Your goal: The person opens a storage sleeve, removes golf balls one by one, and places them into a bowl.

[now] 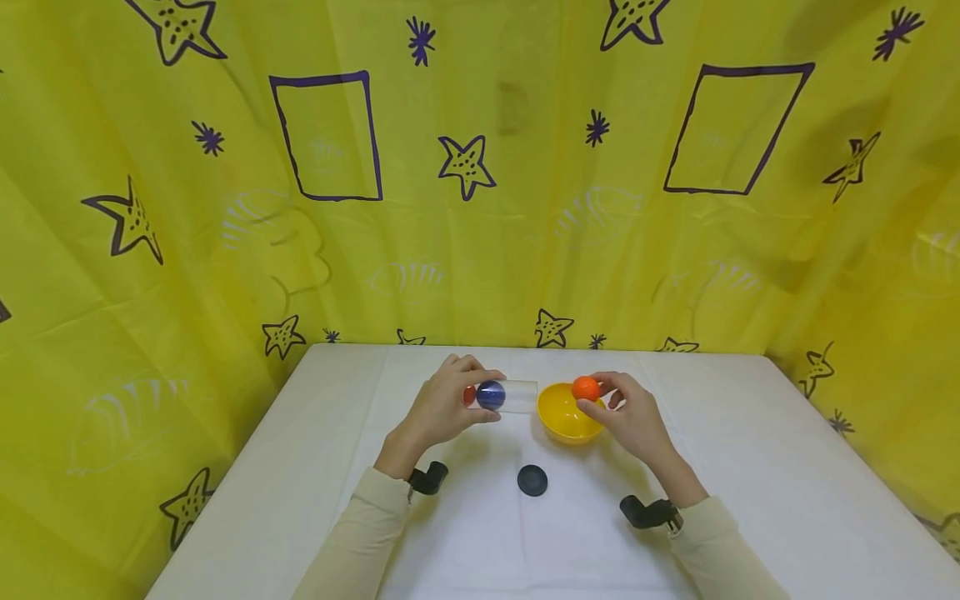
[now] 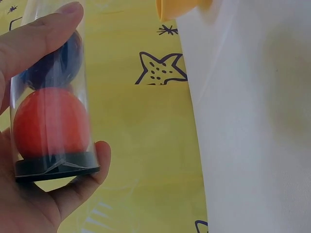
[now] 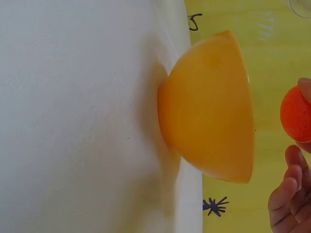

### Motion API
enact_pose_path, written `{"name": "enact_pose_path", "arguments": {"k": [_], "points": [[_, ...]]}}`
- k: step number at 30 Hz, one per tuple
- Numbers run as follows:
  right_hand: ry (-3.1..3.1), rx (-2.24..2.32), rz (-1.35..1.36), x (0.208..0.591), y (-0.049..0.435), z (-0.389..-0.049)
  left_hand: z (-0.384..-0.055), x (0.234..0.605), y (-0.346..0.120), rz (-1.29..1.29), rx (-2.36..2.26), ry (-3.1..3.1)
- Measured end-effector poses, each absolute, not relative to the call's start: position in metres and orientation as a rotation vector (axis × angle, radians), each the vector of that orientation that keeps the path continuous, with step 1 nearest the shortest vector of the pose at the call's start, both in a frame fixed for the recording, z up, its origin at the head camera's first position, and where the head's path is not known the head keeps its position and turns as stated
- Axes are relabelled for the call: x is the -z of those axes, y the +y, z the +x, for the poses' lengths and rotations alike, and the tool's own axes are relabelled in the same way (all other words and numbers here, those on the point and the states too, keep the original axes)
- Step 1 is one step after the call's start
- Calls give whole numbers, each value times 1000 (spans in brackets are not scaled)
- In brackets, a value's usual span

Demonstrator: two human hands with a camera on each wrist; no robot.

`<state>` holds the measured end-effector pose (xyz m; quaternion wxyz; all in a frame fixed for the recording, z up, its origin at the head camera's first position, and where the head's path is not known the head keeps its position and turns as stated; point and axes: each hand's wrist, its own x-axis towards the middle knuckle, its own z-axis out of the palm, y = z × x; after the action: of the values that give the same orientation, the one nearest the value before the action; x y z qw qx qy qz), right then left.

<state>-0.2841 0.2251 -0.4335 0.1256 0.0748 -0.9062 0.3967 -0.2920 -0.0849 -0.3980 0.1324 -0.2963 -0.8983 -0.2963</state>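
Observation:
My left hand (image 1: 444, 403) grips a clear plastic tube (image 1: 522, 397) held on its side, its far end pointing right toward the bowl. Inside it sit a red ball (image 2: 51, 124) against the black end cap (image 2: 58, 166) and a dark blue ball (image 1: 491, 395). Between thumb and fingertips my right hand (image 1: 632, 415) pinches an orange ball (image 1: 586, 388), just above the rim of a yellow bowl (image 1: 558, 419). In the right wrist view the orange ball (image 3: 295, 114) is apart from the bowl (image 3: 209, 109).
A round black lid (image 1: 532, 480) lies on the white-covered table (image 1: 480, 542), between the forearms and nearer than the bowl. Behind the table hangs a yellow patterned curtain (image 1: 480, 242). Each wrist wears a black camera mount.

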Motion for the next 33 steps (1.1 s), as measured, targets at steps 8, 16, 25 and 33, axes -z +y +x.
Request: {"name": "enact_pose_path", "arguments": {"k": [8,16,25,33], "points": [[-2722,-1119,164,442,228,-288,-292,398,-85,-865,854,-2607],[-2791,-1180,95,450,227,-290,-292,398,-85,-861,847,-2609],[-2773,-1192,87,453,228,-290,-293,399,-83,-866,845,-2630],[-2760,-1179,114,452,231,-293,-292,399,-84,-861,827,-2630]]}}
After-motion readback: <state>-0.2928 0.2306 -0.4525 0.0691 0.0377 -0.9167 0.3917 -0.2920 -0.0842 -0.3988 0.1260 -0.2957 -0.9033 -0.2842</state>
